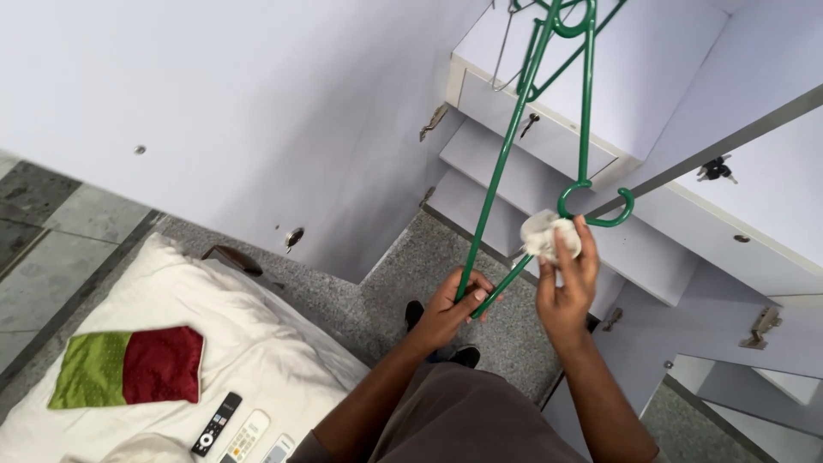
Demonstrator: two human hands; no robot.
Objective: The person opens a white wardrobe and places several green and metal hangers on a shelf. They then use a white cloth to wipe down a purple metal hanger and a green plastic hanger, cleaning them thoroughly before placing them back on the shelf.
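A green plastic clothes hanger [523, 129] hangs in front of an open pale wardrobe [600, 94]. My left hand [454, 304] grips the hanger's lower corner, fingers wrapped round the green bar. My right hand [566, 287] holds a crumpled white cloth [549, 236] pressed against the hanger's bottom bar, just below a small green hook. The hanger's top hook sits at the upper edge of the view, partly cut off.
A bed with a white sheet [257, 343] lies at lower left, carrying a green and maroon cushion [129, 367] and three remote controls [244, 429]. Wardrobe drawers with keys [716, 169] stand on the right. Grey speckled floor [403, 266] shows below.
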